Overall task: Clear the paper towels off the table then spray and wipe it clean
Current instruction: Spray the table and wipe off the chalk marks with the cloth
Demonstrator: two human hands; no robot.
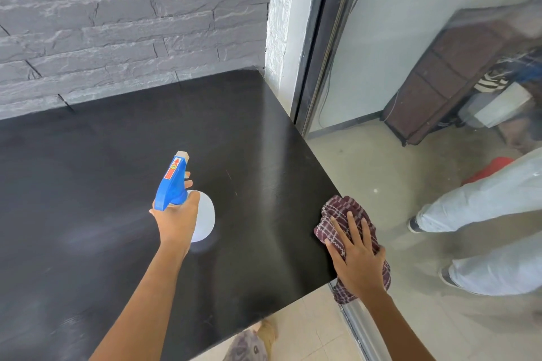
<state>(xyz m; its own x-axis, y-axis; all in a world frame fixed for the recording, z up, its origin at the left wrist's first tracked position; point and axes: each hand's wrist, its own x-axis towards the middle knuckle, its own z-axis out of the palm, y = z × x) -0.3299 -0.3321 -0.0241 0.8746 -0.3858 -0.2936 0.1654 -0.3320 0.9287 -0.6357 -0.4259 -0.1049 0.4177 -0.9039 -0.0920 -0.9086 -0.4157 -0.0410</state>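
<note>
A black table (117, 155) fills the left and middle of the view. No paper towels show on it. My left hand (176, 220) grips a spray bottle (205, 214) with a blue trigger head and white body, held above the table's middle, nozzle pointing away from me. A faint mist patch lies on the surface to the left of the bottle. My right hand (356, 261) lies flat with spread fingers on a maroon checked cloth (341, 214) at the table's right edge; part of the cloth hangs over that edge.
A grey stone wall (117, 23) runs behind the table. A glass partition (425, 97) stands right of it, with a brown cabinet (440, 76) beyond. A person's legs in pale trousers (484, 199) appear at the right. Tiled floor (308, 331) lies below the table's near corner.
</note>
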